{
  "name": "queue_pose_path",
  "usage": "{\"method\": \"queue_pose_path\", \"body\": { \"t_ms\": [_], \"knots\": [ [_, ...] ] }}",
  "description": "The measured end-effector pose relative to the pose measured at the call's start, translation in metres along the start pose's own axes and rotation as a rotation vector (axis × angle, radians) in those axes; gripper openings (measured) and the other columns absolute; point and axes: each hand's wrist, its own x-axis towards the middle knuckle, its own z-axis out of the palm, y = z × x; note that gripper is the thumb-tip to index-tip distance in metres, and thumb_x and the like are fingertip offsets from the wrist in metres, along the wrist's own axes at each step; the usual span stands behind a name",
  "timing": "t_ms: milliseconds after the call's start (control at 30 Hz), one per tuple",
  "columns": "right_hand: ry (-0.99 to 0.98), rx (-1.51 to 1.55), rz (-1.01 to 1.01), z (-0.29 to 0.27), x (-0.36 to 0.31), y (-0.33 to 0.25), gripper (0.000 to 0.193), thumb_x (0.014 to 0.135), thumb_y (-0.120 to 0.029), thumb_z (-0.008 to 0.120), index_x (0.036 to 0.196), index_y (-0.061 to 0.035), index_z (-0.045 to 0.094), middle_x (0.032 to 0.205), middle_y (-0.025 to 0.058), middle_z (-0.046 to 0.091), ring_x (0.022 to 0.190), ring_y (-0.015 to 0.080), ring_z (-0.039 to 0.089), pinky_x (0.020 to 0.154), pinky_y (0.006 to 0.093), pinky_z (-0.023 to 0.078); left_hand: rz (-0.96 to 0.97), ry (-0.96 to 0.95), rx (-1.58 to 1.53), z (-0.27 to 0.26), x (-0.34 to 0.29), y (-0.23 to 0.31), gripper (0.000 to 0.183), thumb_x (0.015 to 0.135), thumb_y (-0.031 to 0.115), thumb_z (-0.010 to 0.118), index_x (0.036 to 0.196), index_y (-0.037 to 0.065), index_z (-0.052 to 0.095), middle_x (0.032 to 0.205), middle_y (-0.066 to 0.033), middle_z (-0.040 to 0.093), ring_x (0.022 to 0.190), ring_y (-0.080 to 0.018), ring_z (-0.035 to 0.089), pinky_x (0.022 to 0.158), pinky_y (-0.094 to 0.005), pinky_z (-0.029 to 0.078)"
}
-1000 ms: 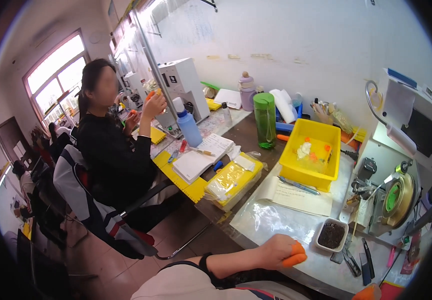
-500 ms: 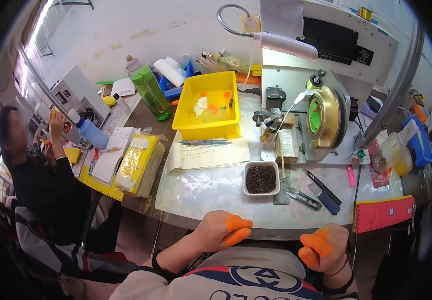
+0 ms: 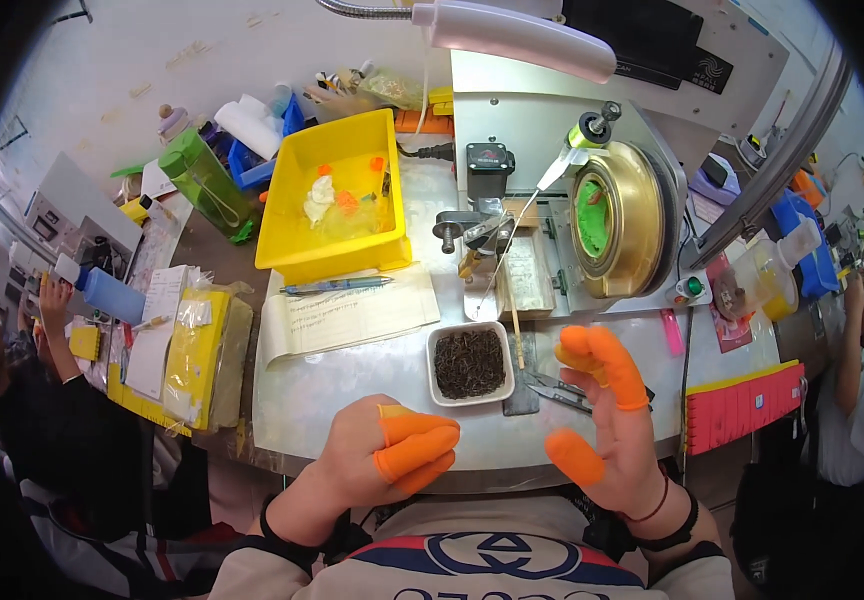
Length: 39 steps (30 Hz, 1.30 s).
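Note:
Orange finger cots cover several fingertips on both hands. Above the table's front edge, my left hand [image 3: 357, 460] is closed, its fingers pressed together; whatever they may hold is hidden. My right hand [image 3: 624, 440] is raised with thumb and fingers spread apart, nothing between them. Between and beyond the hands stands a white square dish [image 3: 440, 395] full of small dark wire-like pieces [image 3: 469, 363]. Scissor-like snips [image 3: 560, 393] lie partly behind my right fingers. A thin stick [image 3: 517, 340] leans beside the dish.
A machine with a gold wheel [image 3: 624, 225] stands behind the dish. At left are an open notebook [image 3: 352, 320] with a pen [image 3: 337, 287] and a yellow bin [image 3: 327, 265]. A red folder [image 3: 747, 410] lies at right. A lamp [image 3: 512, 35] hangs overhead. People sit at both sides.
My view has shifted right and closer to the table. Both hands have come up and forward over the table edge. The right hand has opened from a curled shape; the left remains closed.

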Motion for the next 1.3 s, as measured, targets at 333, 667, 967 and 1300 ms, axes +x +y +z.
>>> {"method": "queue_pose_path", "body": {
  "t_ms": [333, 667, 967, 1300],
  "knots": [
    [0.126, 0.396, 0.218, 0.024, 0.058, 0.019, 0.064, 0.080, -0.007, 0.057, 0.132, -0.0017, 0.019, 0.134, 0.0095, 0.022, 0.125, 0.0186, 0.020, 0.101, 0.0377, 0.015, -0.232, 0.281, -0.002, -0.024, 0.044, -0.022, 0.026, 0.069, 0.008, 0.067, 0.093, 0.005, 0.059, 0.081, -0.0079, 0.062, 0.062, -0.0202, 0.055, 0.056, -0.0277, 0.043],
    [0.100, 0.308, 0.215, 0.020, 0.074, 0.042, 0.064, 0.080, -0.005, 0.055, 0.132, -0.0033, 0.019, 0.136, 0.0103, 0.020, 0.126, 0.0201, 0.020, 0.102, 0.0381, 0.017, -0.237, 0.121, 0.109, -0.025, 0.125, -0.059, 0.024, 0.077, 0.014, 0.060, 0.096, 0.000, 0.056, 0.099, -0.0131, 0.054, 0.092, -0.0225, 0.050, 0.085, -0.0306, 0.036],
    [0.024, 0.168, 0.181, 0.004, 0.061, 0.029, 0.060, 0.078, -0.008, 0.058, 0.129, -0.0009, 0.028, 0.130, 0.0143, 0.031, 0.120, 0.0236, 0.032, 0.099, 0.0346, 0.025, -0.691, -0.569, -0.401, -0.002, 0.185, -0.090, 0.024, 0.081, 0.020, 0.057, 0.091, -0.001, 0.058, 0.095, -0.0045, 0.055, 0.077, -0.0086, 0.051, 0.067, -0.0218, 0.041],
    [-0.101, 0.022, 0.064, -0.004, 0.052, 0.018, 0.051, 0.077, -0.010, 0.060, 0.121, 0.0000, 0.038, 0.122, 0.0168, 0.041, 0.112, 0.0285, 0.041, 0.095, 0.0337, 0.031, -0.719, -0.220, -0.621, -0.034, 0.160, -0.075, 0.015, 0.081, 0.016, 0.055, 0.084, 0.002, 0.058, 0.103, -0.0048, 0.053, 0.079, -0.0083, 0.047, 0.072, -0.0227, 0.038]
  ]
}}
